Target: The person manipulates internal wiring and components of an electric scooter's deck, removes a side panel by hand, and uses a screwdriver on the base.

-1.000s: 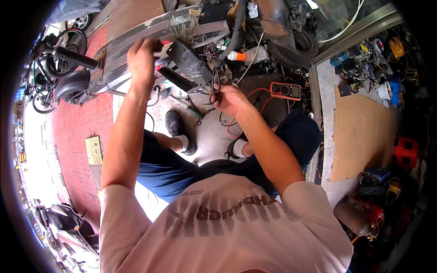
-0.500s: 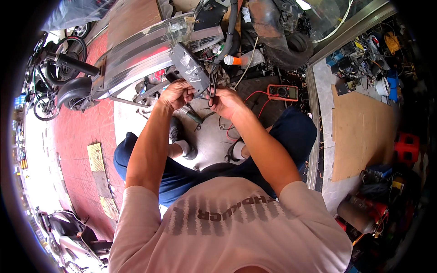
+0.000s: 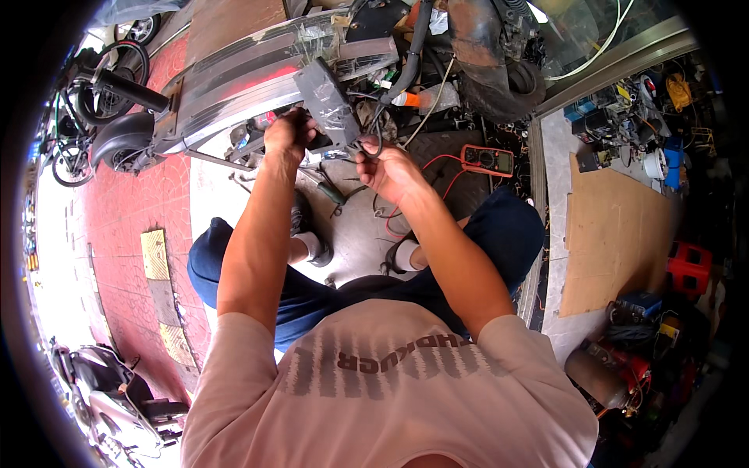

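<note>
A flat dark-grey box (image 3: 326, 103) with clear tape across its face is held up in front of me, tilted. My left hand (image 3: 289, 136) is closed at the box's lower left edge, its fingertips partly in shadow. By the lower right corner, my right hand (image 3: 385, 167) is closed on a black cable (image 3: 379, 134) that loops beside the box. Below the hands, a dark green-handled tool (image 3: 331, 192) lies on the pale floor. A red multimeter (image 3: 487, 161) with a red lead rests to the right of my right hand.
Beyond the box lie a long silver-grey panel (image 3: 234, 86), a bottle with an orange cap (image 3: 407, 100) and a rusty brown part (image 3: 476, 39). Cardboard (image 3: 616, 234) lies on the right, near piled parts and a red crate (image 3: 688, 267). Motorbikes stand on the left.
The box has shifted slightly up and now stands more upright. My left hand has moved left and up along its edge; my right hand has moved slightly right with the cable.
</note>
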A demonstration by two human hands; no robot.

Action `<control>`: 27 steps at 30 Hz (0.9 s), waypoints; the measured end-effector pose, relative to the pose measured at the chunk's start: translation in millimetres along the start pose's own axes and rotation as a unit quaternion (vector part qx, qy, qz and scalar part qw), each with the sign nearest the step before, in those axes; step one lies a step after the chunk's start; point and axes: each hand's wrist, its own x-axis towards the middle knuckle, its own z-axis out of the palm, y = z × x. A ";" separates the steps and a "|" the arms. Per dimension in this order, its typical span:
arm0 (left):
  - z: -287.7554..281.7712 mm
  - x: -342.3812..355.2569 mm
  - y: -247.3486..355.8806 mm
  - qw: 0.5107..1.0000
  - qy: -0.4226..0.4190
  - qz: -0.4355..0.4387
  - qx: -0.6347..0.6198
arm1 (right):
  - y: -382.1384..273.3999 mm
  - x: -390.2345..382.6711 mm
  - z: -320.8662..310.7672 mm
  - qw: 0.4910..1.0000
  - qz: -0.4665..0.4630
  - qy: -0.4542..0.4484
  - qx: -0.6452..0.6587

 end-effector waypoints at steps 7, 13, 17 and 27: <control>10.4 -4.3 -20.3 0.999 -0.025 -0.029 0.001 | -1.0 -14.2 10.7 0.977 -0.084 0.084 -0.176; -15.4 18.4 -60.1 0.970 -0.057 0.129 0.199 | 10.2 -14.4 5.5 0.891 -0.324 0.160 -0.275; -2.4 4.3 -77.8 0.928 -0.023 0.256 0.271 | 6.0 -31.0 0.8 0.807 -0.408 0.082 -0.419; 32.1 -44.1 -37.6 0.992 -0.127 -0.003 0.020 | -21.1 -23.9 -47.3 0.752 -0.294 0.067 -0.586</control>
